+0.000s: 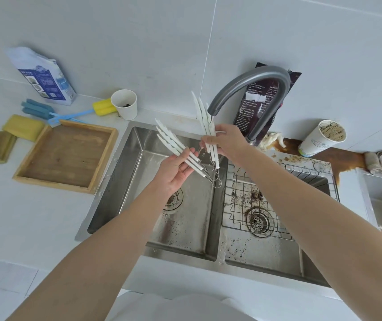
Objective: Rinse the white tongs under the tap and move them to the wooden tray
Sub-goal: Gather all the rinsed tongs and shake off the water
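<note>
Two bundles of white tongs, slender with scalloped tips and wire loops at the handle ends, are held above the left basin of the steel sink (116, 172): the left hand (176, 169) has its fingers closed around one bundle (176, 144) pointing up-left, the right hand (226, 141) pinches the other (205, 117) upright beside the grey tap (250, 82) spout. The wooden tray (66, 156) lies on the worktop (23, 216) just left of the sink. Whether water runs from the spout cannot be made out, and the right hand hides the middle of its bundle.
</note>
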Demonstrator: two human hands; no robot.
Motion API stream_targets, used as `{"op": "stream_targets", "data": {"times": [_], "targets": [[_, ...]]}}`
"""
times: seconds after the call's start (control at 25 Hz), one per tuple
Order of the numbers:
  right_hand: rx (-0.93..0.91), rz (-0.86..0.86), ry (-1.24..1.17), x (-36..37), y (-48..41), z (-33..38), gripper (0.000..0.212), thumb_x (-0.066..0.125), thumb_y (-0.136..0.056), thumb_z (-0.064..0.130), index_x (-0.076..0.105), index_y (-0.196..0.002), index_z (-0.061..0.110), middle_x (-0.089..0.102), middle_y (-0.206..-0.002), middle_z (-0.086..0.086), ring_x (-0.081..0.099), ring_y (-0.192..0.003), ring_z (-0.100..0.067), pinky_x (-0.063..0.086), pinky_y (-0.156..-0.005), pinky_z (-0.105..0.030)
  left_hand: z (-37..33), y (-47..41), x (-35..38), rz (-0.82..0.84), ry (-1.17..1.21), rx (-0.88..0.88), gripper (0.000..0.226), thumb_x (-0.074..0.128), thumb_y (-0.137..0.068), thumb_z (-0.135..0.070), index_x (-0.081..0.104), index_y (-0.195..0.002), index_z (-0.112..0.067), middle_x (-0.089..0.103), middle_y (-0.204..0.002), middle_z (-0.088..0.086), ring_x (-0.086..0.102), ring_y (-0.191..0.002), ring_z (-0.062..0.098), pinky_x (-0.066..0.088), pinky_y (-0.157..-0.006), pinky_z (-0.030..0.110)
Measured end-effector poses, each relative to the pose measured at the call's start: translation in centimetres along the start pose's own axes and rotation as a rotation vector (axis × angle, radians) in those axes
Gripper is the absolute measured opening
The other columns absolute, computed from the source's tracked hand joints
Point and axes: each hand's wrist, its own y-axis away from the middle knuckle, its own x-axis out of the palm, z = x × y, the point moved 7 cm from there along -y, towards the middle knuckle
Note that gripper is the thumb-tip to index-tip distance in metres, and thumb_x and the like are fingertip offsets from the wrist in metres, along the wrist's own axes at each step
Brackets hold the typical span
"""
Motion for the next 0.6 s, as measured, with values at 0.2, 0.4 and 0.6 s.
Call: {"op": "stream_targets", "data": {"times": [0.2,0.4,0.6], "targets": [[-0.026,-0.018,-0.194,0.4,0.7,-1.5,0.039,0.069,-0.086,-0.006,0.056,-0.123,-0.009,0.068,-0.107,-0.029,0.068,-0.095,-0.034,0.055,-0.093,-0.047,-1.2,-0.2,0.2,0.006,-0.120,0.033,0.014,0.062,-0.091,0.000,0.063,-0.104,0.001,0.075,-0.096,0.012,0.074,-0.087,0.021,0.062,-0.072,0.034],[-0.035,0.008,-0.266,-1.4,1.7,-2.8,0.017,0.065,-0.089,-0.006,0.065,-0.103,0.004,0.074,-0.093,-0.015,0.072,-0.088,-0.026,0.060,-0.081,-0.035,-0.7,-0.7,0.9,0.031,-0.243,0.009,0.031,0.067,-0.087,0.000,0.061,-0.117,0.003,0.075,-0.100,0.013,0.074,-0.091,0.022,0.061,-0.079,0.035],[-0.027,-0.091,-0.300,-3.7,2.9,-4.5,0.020,0.068,-0.087,-0.004,0.063,-0.104,0.006,0.075,-0.093,-0.009,0.073,-0.096,-0.026,0.059,-0.077,-0.033,0.0,-1.5,2.7,0.066,-0.273,0.002,0.037,0.071,-0.084,-0.002,0.059,-0.119,-0.003,0.076,-0.101,0.012,0.073,-0.097,0.027,0.060,-0.083,0.041]]}}
